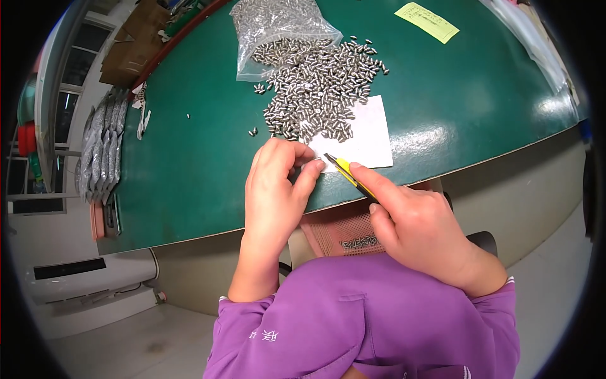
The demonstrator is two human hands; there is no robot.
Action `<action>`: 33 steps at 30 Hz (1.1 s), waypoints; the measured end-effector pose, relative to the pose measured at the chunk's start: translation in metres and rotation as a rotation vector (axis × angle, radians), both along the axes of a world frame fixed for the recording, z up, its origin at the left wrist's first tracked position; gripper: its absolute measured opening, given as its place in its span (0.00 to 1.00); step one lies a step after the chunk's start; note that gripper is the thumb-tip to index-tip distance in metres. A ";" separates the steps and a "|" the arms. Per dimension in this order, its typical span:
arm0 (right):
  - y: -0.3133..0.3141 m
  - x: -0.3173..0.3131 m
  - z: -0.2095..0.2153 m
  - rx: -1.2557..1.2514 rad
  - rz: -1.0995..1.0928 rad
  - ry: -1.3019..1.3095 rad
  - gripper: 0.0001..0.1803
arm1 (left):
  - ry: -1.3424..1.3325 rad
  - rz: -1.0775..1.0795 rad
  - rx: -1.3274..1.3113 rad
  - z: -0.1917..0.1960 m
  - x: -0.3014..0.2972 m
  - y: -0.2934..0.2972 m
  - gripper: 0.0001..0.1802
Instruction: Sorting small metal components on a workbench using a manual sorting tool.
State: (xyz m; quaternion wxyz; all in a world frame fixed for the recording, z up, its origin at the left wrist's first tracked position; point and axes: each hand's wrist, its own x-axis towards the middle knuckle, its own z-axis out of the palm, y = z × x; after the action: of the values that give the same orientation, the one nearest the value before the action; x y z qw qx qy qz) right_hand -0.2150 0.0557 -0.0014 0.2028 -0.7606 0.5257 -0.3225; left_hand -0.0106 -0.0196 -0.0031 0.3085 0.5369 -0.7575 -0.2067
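Observation:
A yellow and black utility knife (351,176) is gripped in my right hand (420,224), its tip angled up and left over a white sheet of paper (377,136). Close to that tip, my left hand (276,180) has thumb and forefinger brought together at the paper's near left edge. Whatever they pinch is too small to make out. Just beyond both hands lies a heap of small silvery metal pieces (315,95), partly covering the paper. The heap spills from a clear plastic bag (284,19) at the far side.
The green table (467,95) has a curved near edge. A yellow note (427,23) lies at the far right. Several packed plastic bags (101,145) hang by the left edge. Below the table edge, a pink mesh basket (334,232) holds some metal pieces.

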 end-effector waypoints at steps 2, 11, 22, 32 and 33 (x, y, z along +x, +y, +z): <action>0.000 0.001 0.000 0.002 -0.001 -0.005 0.30 | 0.010 -0.004 -0.010 0.001 0.000 0.001 0.08; 0.003 0.004 0.004 0.041 -0.002 0.050 0.32 | -0.004 -0.013 -0.038 0.000 0.000 0.001 0.07; 0.005 0.008 -0.003 0.093 0.011 0.065 0.35 | 0.048 0.009 -0.016 -0.002 -0.002 0.001 0.08; -0.002 0.005 0.012 0.126 0.066 0.136 0.35 | 0.002 -0.006 -0.049 -0.002 -0.001 0.000 0.10; -0.002 0.004 0.015 0.156 0.079 0.165 0.35 | -0.001 -0.009 -0.049 -0.002 -0.001 -0.001 0.10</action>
State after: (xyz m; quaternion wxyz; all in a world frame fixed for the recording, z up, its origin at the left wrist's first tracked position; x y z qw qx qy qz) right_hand -0.2105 0.0538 0.0134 0.2297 -0.7866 0.5338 -0.2087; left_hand -0.0112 -0.0203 -0.0047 0.3203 0.5259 -0.7649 -0.1891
